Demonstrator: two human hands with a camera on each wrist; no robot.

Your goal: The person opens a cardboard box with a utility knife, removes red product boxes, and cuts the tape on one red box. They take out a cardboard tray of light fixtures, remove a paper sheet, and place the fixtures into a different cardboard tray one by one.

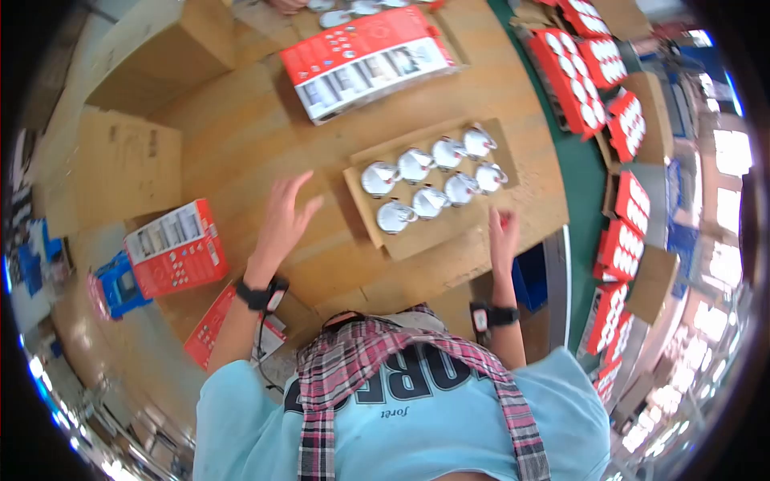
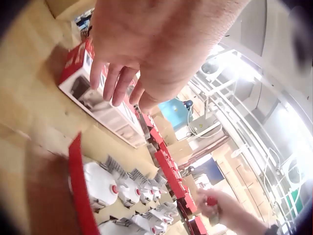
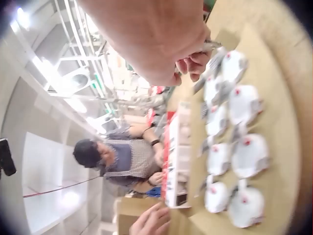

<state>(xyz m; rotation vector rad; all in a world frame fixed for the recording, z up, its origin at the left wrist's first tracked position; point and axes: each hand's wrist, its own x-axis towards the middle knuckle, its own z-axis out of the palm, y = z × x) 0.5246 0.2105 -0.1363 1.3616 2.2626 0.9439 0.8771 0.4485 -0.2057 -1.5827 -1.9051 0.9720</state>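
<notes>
My left hand [image 1: 287,216] is held over the table, left of the tray, with fingers spread and nothing in them. In front of the body stands a shallow cardboard tray [image 1: 437,239]. Two rows of round white pieces [image 1: 429,202], each with a red spot and a folded printed tag, sit in it. By the tray's near right corner is my right hand [image 1: 504,240], fingers curled around a small red thing [image 1: 505,215]; its kind is mostly hidden by the fingers. In the right wrist view the right hand's fingers [image 3: 193,66] are bent beside the white pieces.
A red and white printed box [image 1: 369,64] lies beyond the tray. Another printed box [image 1: 175,248] and cardboard cartons [image 1: 128,164] stand at left. Along the right, a green belt [image 1: 565,172] runs beside red trays of white pieces [image 1: 569,80]. Another person [image 3: 129,156] works across the table.
</notes>
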